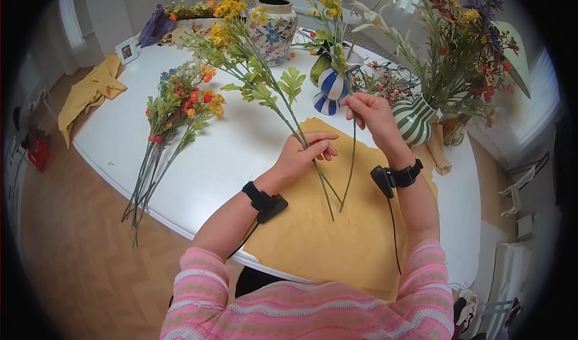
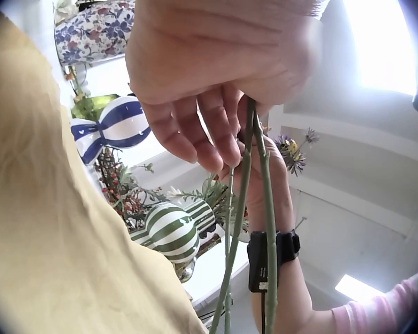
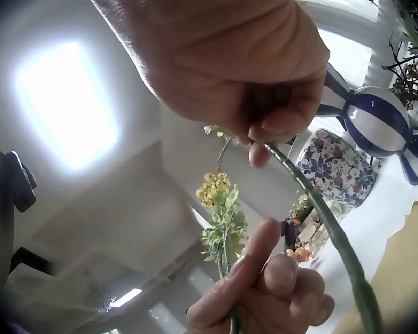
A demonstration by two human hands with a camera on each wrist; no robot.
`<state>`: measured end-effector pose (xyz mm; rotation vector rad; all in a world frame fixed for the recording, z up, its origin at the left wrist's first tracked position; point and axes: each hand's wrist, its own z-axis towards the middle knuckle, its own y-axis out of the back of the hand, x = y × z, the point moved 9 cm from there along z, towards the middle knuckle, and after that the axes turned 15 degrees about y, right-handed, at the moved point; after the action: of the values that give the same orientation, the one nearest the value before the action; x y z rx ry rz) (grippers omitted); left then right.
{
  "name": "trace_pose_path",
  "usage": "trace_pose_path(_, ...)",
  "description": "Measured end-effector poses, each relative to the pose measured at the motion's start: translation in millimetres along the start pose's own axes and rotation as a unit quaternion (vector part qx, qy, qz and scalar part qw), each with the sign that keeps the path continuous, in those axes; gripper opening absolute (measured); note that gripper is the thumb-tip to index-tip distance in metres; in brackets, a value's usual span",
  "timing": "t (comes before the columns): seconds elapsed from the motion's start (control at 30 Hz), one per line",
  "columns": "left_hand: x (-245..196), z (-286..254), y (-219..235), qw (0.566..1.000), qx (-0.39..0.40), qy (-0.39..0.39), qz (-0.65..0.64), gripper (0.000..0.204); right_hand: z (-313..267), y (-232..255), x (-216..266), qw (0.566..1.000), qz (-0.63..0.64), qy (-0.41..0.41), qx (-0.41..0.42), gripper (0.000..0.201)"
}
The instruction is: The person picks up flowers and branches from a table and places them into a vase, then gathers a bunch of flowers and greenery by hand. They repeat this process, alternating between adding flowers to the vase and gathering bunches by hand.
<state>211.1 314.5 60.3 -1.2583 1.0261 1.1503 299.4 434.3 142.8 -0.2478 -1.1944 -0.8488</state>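
Note:
Two green stems (image 1: 292,121) with yellow flowers (image 1: 230,13) rise through the left hand (image 1: 306,154), held between thumb and palm; its fingers are loosely bent. The right hand (image 1: 372,118) pinches a separate green stem (image 1: 353,159) with thumb and fingertips, its lower end close to the other stems' ends. In the left wrist view, the left hand (image 2: 223,59) has two stems (image 2: 267,209) at the thumb. From the right wrist view, the right hand (image 3: 230,62) grips the thick stem (image 3: 327,216), with the left hand (image 3: 261,296) below.
Brown-yellow paper (image 1: 337,243) lies under the hands on the white table (image 1: 180,201). Loose flowers (image 1: 174,105) lie at left. Behind stand a floral vase (image 1: 272,34), a blue-striped vase (image 1: 328,91) and a green-striped vase (image 1: 414,122) with flowers.

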Motion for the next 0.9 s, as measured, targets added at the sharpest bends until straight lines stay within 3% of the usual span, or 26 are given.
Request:
trace_pose_path(0.2,-1.8,2.8,2.9,0.999,-0.023,-0.011,-0.036,0.028,12.9,38.2,38.4,0.995,-0.021,0.054,-0.077,0.023)
trace_pose_path(0.3,1.0,4.2,4.3,0.999,-0.032,-0.002,-0.035,0.027,23.2,56.7,83.1,0.976,-0.053,0.155,-0.142,0.023)
trace_pose_path(0.33,0.9,4.2,3.7,0.999,-0.031,0.000,-0.031,0.027,29.2,57.9,93.6,0.976,-0.054,0.155,-0.142,0.023)
trace_pose_path(0.4,1.6,4.0,3.1,0.999,-0.029,0.002,-0.027,0.027,38.8,66.8,128.3,0.950,-0.078,0.238,-0.188,0.023)
trace_pose_path(0.63,4.1,3.7,0.9,0.999,-0.021,0.007,-0.030,0.027,102.5,105.7,194.6,0.892,-0.145,0.363,-0.228,0.025)
trace_pose_path(0.7,5.1,3.6,0.9,0.999,-0.020,0.011,-0.033,0.027,93.0,98.4,227.4,0.836,-0.248,0.379,-0.310,0.027)
trace_pose_path(0.73,6.0,3.7,1.0,0.999,-0.021,0.016,-0.034,0.027,96.6,99.7,226.5,0.835,-0.248,0.379,-0.311,0.027)
trace_pose_path(0.8,6.8,3.9,0.0,0.999,-0.021,0.022,-0.036,0.026,100.1,95.7,236.9,0.759,-0.356,0.434,-0.329,0.028)
trace_pose_path(0.83,5.7,3.5,-0.8,0.999,-0.018,0.019,-0.034,0.026,106.9,95.6,230.2,0.759,-0.356,0.434,-0.330,0.028)
trace_pose_path(0.9,5.5,3.5,-1.4,0.999,-0.016,0.017,-0.032,0.026,107.3,90.7,215.4,0.710,-0.383,0.464,-0.366,0.027)
